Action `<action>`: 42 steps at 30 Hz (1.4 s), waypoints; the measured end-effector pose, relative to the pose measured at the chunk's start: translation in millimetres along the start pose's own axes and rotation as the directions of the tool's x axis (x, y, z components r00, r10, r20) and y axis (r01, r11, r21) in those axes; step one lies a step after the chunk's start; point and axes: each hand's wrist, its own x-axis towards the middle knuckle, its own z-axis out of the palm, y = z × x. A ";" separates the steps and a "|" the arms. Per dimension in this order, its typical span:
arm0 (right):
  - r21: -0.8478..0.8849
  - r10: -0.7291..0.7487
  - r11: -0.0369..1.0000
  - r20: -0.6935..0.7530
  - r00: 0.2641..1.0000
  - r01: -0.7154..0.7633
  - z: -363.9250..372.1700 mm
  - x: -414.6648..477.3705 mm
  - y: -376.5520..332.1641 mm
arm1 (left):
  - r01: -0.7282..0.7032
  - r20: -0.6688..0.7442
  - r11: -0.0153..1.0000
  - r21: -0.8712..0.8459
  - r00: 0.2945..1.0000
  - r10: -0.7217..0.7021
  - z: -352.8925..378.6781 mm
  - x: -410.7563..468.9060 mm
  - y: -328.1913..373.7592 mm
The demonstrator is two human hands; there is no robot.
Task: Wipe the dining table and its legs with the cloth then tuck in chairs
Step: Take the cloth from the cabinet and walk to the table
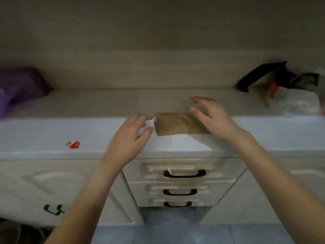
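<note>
Left hand (130,136): fingers loose, holding nothing, just beside the cloth's left edge.
Right hand (212,117): fingers spread, released, over the cloth's right end.
Cloth (177,125): brown, folded oblong, lying on the pale counter (52,134).
Writing: red packet (74,144), too blurred to read.

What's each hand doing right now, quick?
Left hand: open, beside the cloth, holding nothing.
Right hand: open, spread over the cloth, holding nothing.

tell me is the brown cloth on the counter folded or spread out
Folded, it seems: the cloth lies as a small, thick rectangle on the counter, not flattened out; blur hides the layers.
</note>
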 end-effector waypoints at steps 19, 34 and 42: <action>-0.052 0.184 0.979 0.625 0.759 -0.195 -16.3 30.7 -5.2 | -0.040 0.119 0.965 0.259 0.993 0.009 12.9 23.3 -37.6; 0.738 0.073 0.604 0.324 0.943 -0.301 -5.8 -60.8 -32.2 | 0.204 -0.392 0.959 -0.196 0.880 -0.268 8.0 -78.7 28.0; 0.669 -0.048 0.500 0.655 0.754 -0.550 80.1 -183.0 -53.8 | 0.623 -0.369 0.645 -0.443 0.529 -0.764 61.5 -287.8 21.8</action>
